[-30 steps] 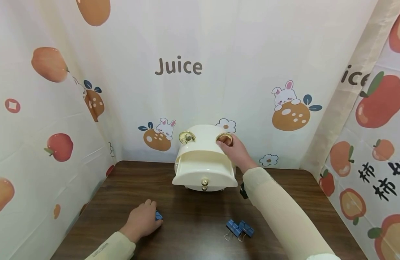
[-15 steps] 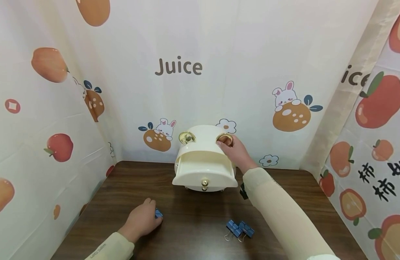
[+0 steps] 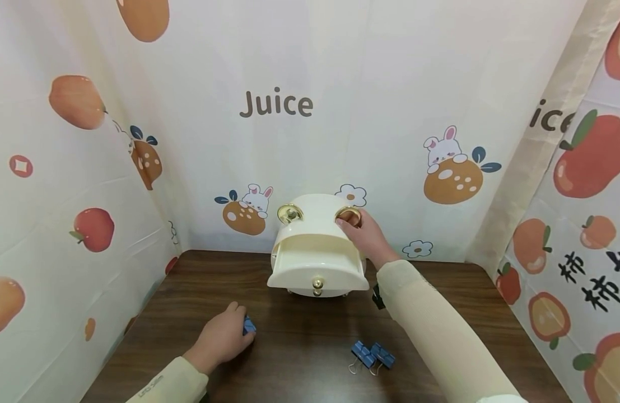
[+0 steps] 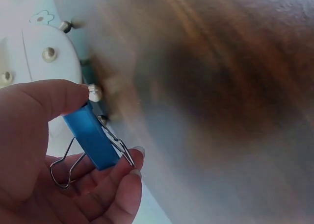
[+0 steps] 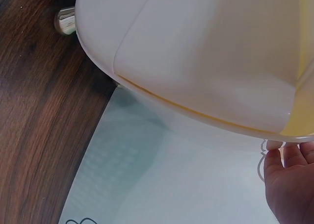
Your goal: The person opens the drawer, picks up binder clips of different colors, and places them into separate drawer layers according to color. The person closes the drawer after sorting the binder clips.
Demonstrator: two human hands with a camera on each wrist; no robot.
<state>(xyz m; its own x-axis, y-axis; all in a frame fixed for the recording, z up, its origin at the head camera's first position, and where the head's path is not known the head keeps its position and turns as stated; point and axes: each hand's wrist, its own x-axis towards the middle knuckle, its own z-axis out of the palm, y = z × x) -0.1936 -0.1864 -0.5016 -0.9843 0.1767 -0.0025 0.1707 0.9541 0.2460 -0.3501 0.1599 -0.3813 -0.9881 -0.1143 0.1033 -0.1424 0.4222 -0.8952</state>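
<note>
My left hand (image 3: 220, 340) pinches a blue binder clip (image 3: 249, 325) near the tabletop on the left. In the left wrist view the clip (image 4: 92, 136) sits between the thumb and the fingers, and its wire handles stick out to both sides. My right hand (image 3: 366, 236) holds the round gold fitting (image 3: 348, 215) on the upper right of a cream drawer box (image 3: 317, 212); its other fingers are partly hidden. The box's upper drawer (image 3: 317, 275), with a gold knob, is pulled out. The right wrist view shows the fingers (image 5: 294, 158) at the box's edge.
Two more blue binder clips (image 3: 362, 354) lie together on the dark wooden table (image 3: 299, 369), right of centre. A second gold fitting (image 3: 290, 213) is on the box's upper left. Fruit-printed curtains (image 3: 365, 101) stand behind and at both sides.
My left hand has shifted slightly to the right and away from me, and the binder clip has moved with it. My right hand and the box stay in place.
</note>
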